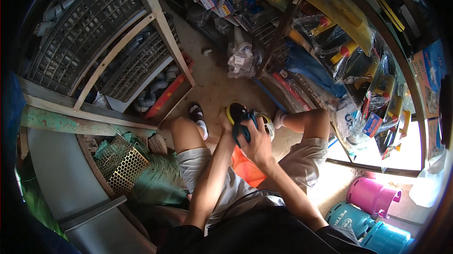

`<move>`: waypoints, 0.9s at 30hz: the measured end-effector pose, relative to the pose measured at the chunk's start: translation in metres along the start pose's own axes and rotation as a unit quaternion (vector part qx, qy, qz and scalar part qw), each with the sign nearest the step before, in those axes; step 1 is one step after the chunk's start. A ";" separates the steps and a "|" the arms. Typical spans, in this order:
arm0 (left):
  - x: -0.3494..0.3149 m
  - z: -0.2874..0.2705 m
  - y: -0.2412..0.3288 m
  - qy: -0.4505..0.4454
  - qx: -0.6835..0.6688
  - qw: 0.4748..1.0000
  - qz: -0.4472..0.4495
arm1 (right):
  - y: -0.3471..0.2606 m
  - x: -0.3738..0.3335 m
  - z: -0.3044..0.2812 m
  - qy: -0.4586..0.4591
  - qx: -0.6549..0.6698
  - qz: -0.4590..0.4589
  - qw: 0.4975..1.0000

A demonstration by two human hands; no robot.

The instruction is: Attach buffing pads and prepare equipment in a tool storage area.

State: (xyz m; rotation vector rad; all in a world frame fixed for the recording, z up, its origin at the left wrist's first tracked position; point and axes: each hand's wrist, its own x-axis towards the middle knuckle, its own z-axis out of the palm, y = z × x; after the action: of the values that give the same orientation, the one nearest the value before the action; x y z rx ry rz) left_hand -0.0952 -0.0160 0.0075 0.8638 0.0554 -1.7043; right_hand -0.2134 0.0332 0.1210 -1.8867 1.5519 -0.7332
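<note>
My left hand (pixel 226 122) is closed round the side of a round black object with a yellow rim (pixel 237 111), held up between my knees. What kind of object it is I cannot make out. Against it, my right hand (pixel 257 143) grips a dark teal cloth (pixel 243 133), its fingers bent over the folds. Just beyond the right fingers shows a pale, rounded piece with some yellow (pixel 267 124); whether it joins the black object is hidden. Below both hands, something bright orange (pixel 247 169) lies between my thighs.
Wooden shelving with black plastic crates (pixel 89 32) of grey pipe fittings stands left. Racks of bagged tools (pixel 358 65) line the right. A plastic-wrapped item (pixel 241 58) sits on the floor ahead. Gas cylinders, one pink (pixel 370 195), are at lower right; green sacking (pixel 158 183) lies left.
</note>
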 end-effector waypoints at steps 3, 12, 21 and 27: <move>-0.004 -0.002 -0.002 0.030 -0.038 0.998 -0.031 | 0.018 -0.007 0.022 0.107 0.035 0.031 0.993; -0.020 0.006 -0.001 0.078 0.127 0.987 0.064 | 0.059 0.069 -0.007 0.061 0.117 0.032 0.991; 0.016 -0.015 -0.035 -0.042 -0.039 0.998 -0.019 | -0.001 0.029 -0.007 0.036 0.000 0.020 0.999; -0.010 0.012 -0.023 -0.052 -0.014 0.998 0.010 | 0.040 0.055 0.001 0.182 0.067 0.041 0.980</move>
State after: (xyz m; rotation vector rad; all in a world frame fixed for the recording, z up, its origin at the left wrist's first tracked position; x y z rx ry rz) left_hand -0.1204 -0.0058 0.0131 0.7514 -0.0001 -1.7241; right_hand -0.2298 -0.0265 0.0939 -1.6429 1.7376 -1.1661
